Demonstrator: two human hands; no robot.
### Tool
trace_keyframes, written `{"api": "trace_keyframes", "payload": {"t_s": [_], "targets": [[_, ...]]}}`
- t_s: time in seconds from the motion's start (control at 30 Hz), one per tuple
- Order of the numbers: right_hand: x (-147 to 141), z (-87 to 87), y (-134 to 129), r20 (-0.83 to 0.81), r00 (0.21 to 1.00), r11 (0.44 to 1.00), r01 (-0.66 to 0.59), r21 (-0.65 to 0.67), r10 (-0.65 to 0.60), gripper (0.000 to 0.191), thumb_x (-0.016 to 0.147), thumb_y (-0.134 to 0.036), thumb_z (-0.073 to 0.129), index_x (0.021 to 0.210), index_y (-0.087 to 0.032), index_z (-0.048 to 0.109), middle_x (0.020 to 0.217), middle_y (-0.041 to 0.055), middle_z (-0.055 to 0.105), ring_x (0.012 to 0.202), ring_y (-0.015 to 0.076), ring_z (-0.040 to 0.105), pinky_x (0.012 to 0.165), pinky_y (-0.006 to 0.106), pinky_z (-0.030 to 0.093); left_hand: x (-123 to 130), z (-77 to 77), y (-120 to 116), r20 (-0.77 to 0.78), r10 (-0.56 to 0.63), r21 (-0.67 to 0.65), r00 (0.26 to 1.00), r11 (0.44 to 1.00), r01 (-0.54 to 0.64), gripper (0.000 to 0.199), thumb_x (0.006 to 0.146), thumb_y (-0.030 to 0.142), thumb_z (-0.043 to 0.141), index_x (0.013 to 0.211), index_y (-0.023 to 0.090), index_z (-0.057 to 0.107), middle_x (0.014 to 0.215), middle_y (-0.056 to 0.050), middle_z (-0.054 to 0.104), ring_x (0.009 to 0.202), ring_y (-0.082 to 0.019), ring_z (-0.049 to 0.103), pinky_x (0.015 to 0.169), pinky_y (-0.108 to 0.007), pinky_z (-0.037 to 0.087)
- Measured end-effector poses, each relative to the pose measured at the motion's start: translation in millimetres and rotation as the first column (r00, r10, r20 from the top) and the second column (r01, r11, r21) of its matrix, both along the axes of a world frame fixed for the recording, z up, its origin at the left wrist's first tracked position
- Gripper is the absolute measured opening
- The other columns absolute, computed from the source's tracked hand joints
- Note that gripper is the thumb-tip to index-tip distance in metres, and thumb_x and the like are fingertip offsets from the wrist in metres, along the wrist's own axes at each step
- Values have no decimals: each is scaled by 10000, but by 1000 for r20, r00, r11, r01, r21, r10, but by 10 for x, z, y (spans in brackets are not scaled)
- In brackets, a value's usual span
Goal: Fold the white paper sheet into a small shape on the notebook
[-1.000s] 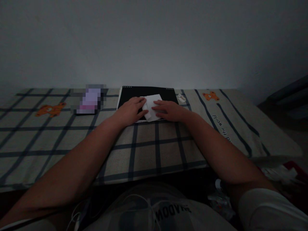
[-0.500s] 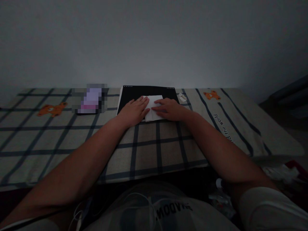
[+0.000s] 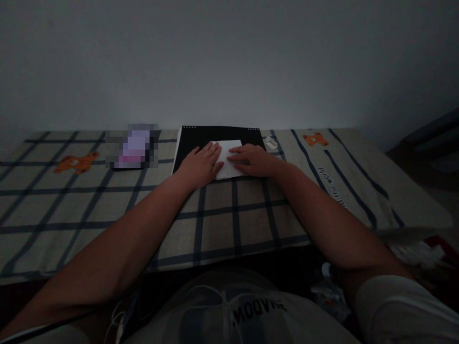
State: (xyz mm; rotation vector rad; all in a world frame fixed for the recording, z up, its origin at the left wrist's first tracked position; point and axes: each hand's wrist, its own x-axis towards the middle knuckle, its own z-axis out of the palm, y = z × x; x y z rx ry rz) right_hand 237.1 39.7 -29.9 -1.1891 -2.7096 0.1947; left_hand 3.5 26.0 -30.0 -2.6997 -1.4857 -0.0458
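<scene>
A folded sheet of white paper [image 3: 229, 165] lies on a black spiral-punched pad [image 3: 222, 134] by the far edge of the table. My left hand [image 3: 201, 165] rests flat across the paper's left side, fingers stretched out and pointing away from me. From the right, my right hand [image 3: 253, 160] lies over the paper's right part with its fingers apart, tips near the paper's middle. Both palms face down, and parts of the paper and pad are hidden beneath them.
A phone [image 3: 133, 149], partly pixelated, lies left of the pad. A small crumpled whitish scrap [image 3: 271, 143] is just right of it. A checked cloth [image 3: 215, 224] with bear prints covers the table. Behind stands a plain wall [image 3: 229, 62]. Plastic bags [image 3: 332, 298] sit below the front edge.
The view has shifted very slightly. My right fingers have moved a little over the paper, and the fold line in its middle shows less plainly. My left hand stays in place.
</scene>
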Motion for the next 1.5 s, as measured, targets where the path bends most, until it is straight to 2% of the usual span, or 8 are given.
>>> {"api": "trace_keyframes", "payload": {"t_s": [0.13,0.5,1.13,1.37,1.5], "targets": [[0,-2,2,6,1000,1000,-2,4,2,439,1012,-320,518,1412,-247,685,1575,88,555,1359,338,545,1118,527,414,1,-5,8,-7,-12,-1,1000,1000,12,628,1096,390,265,1627,61,332,1699,-167,328,1603,-270,258,1290,-493,236],[-11,-6,-4,3,1000,1000,12,4,-12,423,1010,-322,541,1401,-268,693,1572,72,560,1363,338,547,1120,527,419,11,5,-10,-4,-14,-3,1000,1000,14,628,1095,377,270,1623,40,326,1705,-174,306,1610,-274,234,1289,-502,236],[-15,-18,-1,0,1000,1000,11,5,-11,433,1004,-293,541,1409,-249,687,1570,102,556,1383,351,537,1117,528,423,29,-12,-1,-19,-11,2,1000,1000,11,630,1097,379,270,1620,33,325,1704,-188,305,1610,-277,236,1295,-486,219],[-12,-40,-4,0,1000,999,22,34,-22,415,1012,-322,531,1385,-255,701,1544,86,582,1346,316,551,1101,491,423,20,-31,16,4,-13,-6,1000,1000,13,618,1093,383,279,1629,78,330,1706,-178,309,1605,-277,252,1289,-484,235],[-32,-20,-26,-3,1000,999,15,49,-15,415,1012,-310,526,1382,-242,702,1530,105,591,1352,325,545,1093,505,415,17,-41,27,4,-16,-18,1000,1000,16,631,1096,383,272,1629,49,315,1708,-187,299,1611,-277,232,1296,-487,220]]}}
